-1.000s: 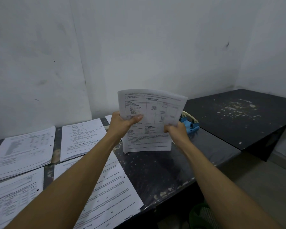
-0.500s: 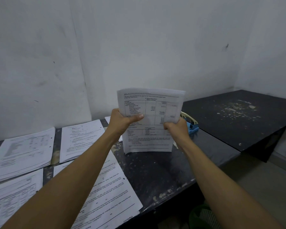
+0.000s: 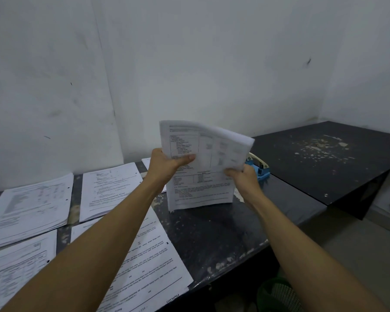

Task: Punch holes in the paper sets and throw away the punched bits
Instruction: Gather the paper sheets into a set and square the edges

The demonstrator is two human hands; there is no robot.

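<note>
Paper set [image 3: 203, 172], one, stands upright on its bottom edge on the dark table [image 3: 212, 233], its top right corner curling away toward the wall. Two hands hold it: the left hand [image 3: 164, 163] grips the left edge with the thumb across the printed face, and the right hand [image 3: 241, 176] grips the right edge lower down, fingers curled round it. One blue punch [image 3: 260, 168] sits on the table just behind the right hand, partly hidden by it. Four more paper stacks lie flat on the left: two at the back [image 3: 29, 206] [image 3: 110, 188] and two in front [image 3: 16, 266] [image 3: 144, 262]. Small holes show along their right edges. One white sheet corner [image 3: 148, 161] peeks out behind the left hand. A second dark table [image 3: 324, 163] stands to the right. One green bin [image 3: 277, 296] shows under the table edge.
</note>
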